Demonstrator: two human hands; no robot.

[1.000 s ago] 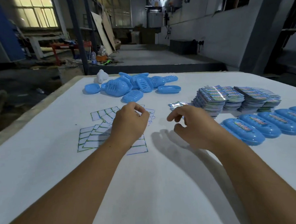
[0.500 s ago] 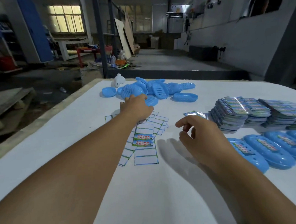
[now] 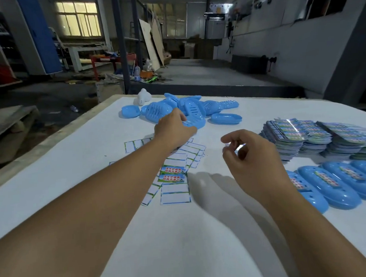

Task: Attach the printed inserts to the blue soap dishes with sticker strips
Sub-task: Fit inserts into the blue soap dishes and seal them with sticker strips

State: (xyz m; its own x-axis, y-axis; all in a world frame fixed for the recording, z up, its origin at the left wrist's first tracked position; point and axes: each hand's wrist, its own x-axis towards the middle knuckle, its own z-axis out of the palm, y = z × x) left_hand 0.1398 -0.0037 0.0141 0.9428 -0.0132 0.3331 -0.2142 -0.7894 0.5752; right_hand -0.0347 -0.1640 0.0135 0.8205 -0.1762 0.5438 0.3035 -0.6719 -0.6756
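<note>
A heap of loose blue soap dishes [image 3: 189,108] lies at the far middle of the white table [image 3: 183,244]. My left hand [image 3: 173,130] reaches onto its near edge, fingers curled over one slotted soap dish [image 3: 196,122]. Printed inserts [image 3: 175,177], mostly face down, are scattered under my left forearm. My right hand [image 3: 251,160] hovers to the right with thumb and fingers curled toward each other. A shiny sticker strip [image 3: 241,147] glints in the gap between them; whether it is pinched is unclear. Finished dishes [image 3: 333,185] with inserts lie in a row at right.
Stacks of printed sheets [image 3: 305,138] stand at the right, behind the finished row. A small white object [image 3: 144,98] sits at the table's far edge by the heap. The left table edge [image 3: 51,143] drops to the workshop floor.
My left hand went from the scattered inserts forward to the dish heap and closed on a dish. My right hand stayed hovering in much the same pose.
</note>
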